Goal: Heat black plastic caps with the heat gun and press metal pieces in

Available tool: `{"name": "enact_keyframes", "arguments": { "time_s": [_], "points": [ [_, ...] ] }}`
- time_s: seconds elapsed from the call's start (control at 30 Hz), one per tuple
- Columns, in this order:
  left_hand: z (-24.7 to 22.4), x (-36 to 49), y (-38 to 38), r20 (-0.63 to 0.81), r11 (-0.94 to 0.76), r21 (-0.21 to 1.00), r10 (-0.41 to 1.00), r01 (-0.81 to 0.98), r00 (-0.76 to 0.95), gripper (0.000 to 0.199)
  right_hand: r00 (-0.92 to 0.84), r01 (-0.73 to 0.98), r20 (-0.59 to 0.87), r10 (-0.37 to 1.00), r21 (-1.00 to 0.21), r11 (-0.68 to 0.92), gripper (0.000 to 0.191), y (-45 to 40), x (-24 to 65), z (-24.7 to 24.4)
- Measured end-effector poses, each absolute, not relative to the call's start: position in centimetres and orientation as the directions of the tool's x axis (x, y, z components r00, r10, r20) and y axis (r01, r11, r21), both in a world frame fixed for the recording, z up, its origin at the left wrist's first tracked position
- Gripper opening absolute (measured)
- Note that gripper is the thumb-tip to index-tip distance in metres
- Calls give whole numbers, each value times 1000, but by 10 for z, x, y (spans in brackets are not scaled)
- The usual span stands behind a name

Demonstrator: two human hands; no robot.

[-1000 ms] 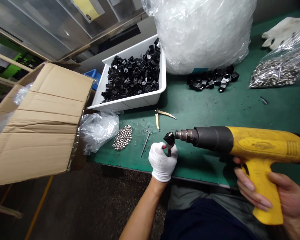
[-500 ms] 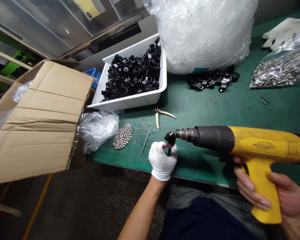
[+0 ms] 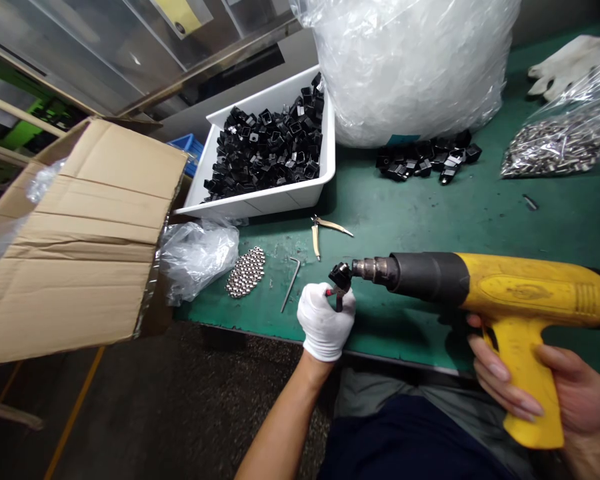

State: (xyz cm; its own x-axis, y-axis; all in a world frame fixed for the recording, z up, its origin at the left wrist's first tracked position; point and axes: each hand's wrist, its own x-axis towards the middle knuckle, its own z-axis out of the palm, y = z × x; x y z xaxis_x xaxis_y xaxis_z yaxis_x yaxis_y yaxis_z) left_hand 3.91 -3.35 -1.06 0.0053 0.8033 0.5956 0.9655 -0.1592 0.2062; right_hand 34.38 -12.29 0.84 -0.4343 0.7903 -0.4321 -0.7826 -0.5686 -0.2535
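Observation:
My left hand (image 3: 326, 320), in a white glove, is closed around pliers (image 3: 339, 301) with a bit of red on the handle. A small black plastic part (image 3: 340, 274) sits at the jaws of the pliers. Bare, my right hand (image 3: 545, 383) wraps the grip of a yellow heat gun (image 3: 535, 287), its fingers near the trigger. The gun's stepped metal nozzle (image 3: 375, 269) points left, right beside the black part; whether they touch I cannot tell. Left of my gloved hand lie a hex key (image 3: 291, 285) and a patch of small shiny metal pieces (image 3: 246, 272).
Cutters with pale handles (image 3: 330, 228) lie behind my left hand. A white bin (image 3: 260, 207) holds many black parts, and more black parts (image 3: 425, 160) lie by a large plastic bag (image 3: 415, 73). A cardboard box (image 3: 75, 247) stands left; a bag of metal pieces (image 3: 550, 147) lies right.

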Motion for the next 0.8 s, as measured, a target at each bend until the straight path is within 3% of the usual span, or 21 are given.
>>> {"name": "enact_keyframes", "arguments": {
  "time_s": [0.8],
  "points": [
    [-12, 39, -34, 586, -168, 206, 810, 964, 15, 33, -395, -755, -499, 771, -302, -582, 47, -119, 343, 15]
  ]
}}
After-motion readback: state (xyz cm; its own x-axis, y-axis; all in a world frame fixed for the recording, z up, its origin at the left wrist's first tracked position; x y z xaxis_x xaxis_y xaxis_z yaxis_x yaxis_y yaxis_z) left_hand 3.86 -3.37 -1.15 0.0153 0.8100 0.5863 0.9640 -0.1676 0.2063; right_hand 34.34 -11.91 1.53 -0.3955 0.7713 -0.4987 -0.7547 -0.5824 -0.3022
